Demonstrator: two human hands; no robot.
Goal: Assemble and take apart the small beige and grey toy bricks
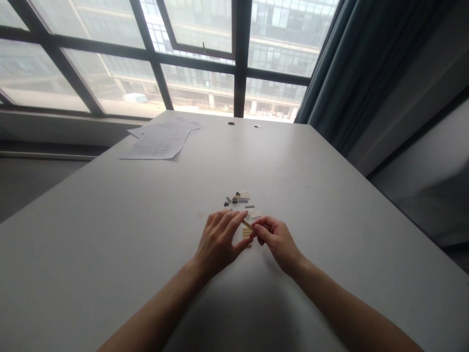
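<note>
The strip [247,225] sits between the two hands, above the plate [246,233]. The right hand [274,238] pinches its near end between thumb and fingers. The left hand [219,237] is arched, thumb well away from the fingers, its fingertips by the far end; whether they touch it, I cannot tell.

The strip looks like hard plastic: probably light, stiff and a little slick, more apt to flick away than to break (thin pieces often do). The ends are likely the best hold, with a light fingertip pinch that leaves its middle uncovered.

The tightest side is ahead, where the white piece [255,214] and the pile [242,199] lie just past the fingertips. The table [110,254] stretches wide to left and right, its side edges well apart from both hands; the papers [161,139] lie far off, ahead and left.
</note>
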